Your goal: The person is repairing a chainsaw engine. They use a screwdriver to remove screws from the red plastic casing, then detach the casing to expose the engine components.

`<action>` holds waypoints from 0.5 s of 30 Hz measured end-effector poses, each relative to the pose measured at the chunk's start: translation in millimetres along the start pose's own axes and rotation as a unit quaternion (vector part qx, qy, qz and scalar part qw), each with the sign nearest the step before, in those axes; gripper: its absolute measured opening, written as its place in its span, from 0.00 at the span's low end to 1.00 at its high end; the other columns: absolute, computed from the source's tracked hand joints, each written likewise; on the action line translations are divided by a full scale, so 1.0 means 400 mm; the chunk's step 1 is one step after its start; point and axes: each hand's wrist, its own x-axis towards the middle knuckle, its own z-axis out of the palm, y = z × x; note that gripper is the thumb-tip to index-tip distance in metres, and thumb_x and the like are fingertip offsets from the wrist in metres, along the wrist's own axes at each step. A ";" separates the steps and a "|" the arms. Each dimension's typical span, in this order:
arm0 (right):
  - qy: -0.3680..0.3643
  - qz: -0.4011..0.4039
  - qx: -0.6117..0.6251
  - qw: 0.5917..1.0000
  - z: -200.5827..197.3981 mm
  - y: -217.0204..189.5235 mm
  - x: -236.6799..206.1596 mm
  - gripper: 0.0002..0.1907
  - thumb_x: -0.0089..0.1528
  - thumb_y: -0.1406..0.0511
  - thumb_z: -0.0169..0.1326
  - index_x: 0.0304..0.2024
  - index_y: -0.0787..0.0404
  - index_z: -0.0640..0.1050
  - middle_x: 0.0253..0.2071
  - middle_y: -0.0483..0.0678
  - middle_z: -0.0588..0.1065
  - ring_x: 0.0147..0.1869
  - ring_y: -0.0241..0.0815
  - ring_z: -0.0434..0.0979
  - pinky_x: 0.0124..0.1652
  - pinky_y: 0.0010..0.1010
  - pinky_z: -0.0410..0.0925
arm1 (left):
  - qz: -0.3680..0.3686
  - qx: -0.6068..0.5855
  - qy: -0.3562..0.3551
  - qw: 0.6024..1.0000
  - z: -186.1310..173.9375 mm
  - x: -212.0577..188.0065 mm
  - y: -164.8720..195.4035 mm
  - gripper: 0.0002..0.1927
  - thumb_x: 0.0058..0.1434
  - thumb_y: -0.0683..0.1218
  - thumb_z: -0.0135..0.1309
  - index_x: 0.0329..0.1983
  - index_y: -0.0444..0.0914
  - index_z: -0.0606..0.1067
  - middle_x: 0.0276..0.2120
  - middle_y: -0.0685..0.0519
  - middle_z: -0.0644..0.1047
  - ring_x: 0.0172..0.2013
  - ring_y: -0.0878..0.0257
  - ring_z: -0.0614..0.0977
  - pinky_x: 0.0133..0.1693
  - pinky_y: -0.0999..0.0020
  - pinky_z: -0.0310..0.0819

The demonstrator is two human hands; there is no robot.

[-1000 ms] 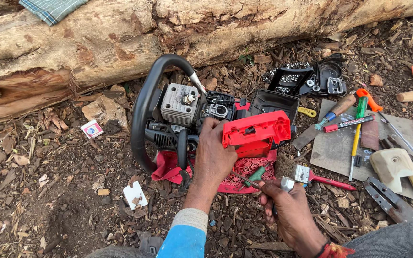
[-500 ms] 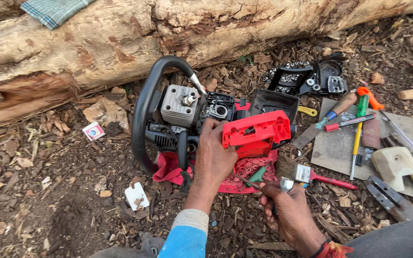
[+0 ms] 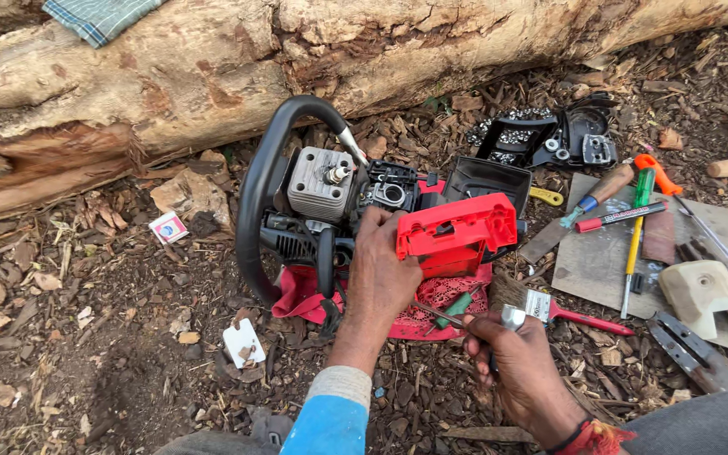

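A thick log (image 3: pixel 212 76) lies across the ground well beyond both hands, with a checked cloth (image 3: pixel 99 17) on its top. Just under the left hand (image 3: pixel 381 274) sits a partly stripped chainsaw body (image 3: pixel 364 219): black loop handle, grey cylinder with its spark plug bare, red housing. The left hand rests palm-down on it, fingers curled over the edge of the red housing beside the carburettor, gripping the body. A red cloth (image 3: pixel 440 303) lies beneath, touching that hand's right side. Right of the right hand (image 3: pixel 520 362) a flat board (image 3: pixel 600 261) carries screwdrivers (image 3: pixel 634 227) and a red marker (image 3: pixel 621 216). A paintbrush (image 3: pixel 549 307) lies just beyond the right hand. That hand is closed round a thin metal tool (image 3: pixel 444 318), whose tip points toward the red cloth; what kind of tool cannot be told.
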 end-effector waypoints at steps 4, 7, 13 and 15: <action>-0.035 -0.010 -0.002 0.999 -0.008 -0.017 -0.002 0.07 0.62 0.69 0.55 0.30 0.67 0.78 0.17 0.45 0.71 0.14 0.33 0.63 0.14 0.26 0.56 | -0.031 0.021 -0.036 0.999 0.000 0.004 0.001 0.13 0.51 0.33 0.58 0.40 0.36 0.77 0.36 0.47 0.72 0.41 0.51 0.77 0.46 0.55 0.76; -0.038 0.002 -0.014 0.999 -0.013 -0.029 0.001 0.06 0.62 0.69 0.55 0.31 0.66 0.80 0.18 0.44 0.71 0.14 0.32 0.63 0.14 0.25 0.55 | -0.015 0.026 -0.034 0.999 -0.003 0.004 0.000 0.13 0.50 0.32 0.57 0.39 0.35 0.76 0.36 0.48 0.73 0.43 0.52 0.77 0.47 0.55 0.76; -0.043 0.011 0.012 0.999 -0.011 -0.032 0.011 0.05 0.62 0.69 0.54 0.34 0.66 0.79 0.18 0.44 0.72 0.14 0.31 0.63 0.14 0.24 0.55 | -0.025 0.011 -0.041 0.999 -0.005 0.008 0.001 0.13 0.51 0.33 0.58 0.39 0.35 0.77 0.35 0.48 0.73 0.42 0.51 0.77 0.47 0.56 0.75; -0.048 0.016 0.018 0.999 -0.011 -0.031 0.011 0.06 0.61 0.69 0.53 0.35 0.65 0.80 0.18 0.43 0.72 0.14 0.31 0.63 0.14 0.24 0.54 | -0.013 0.016 -0.034 0.999 -0.007 0.007 0.000 0.13 0.51 0.32 0.57 0.40 0.35 0.77 0.36 0.47 0.73 0.43 0.51 0.77 0.48 0.57 0.75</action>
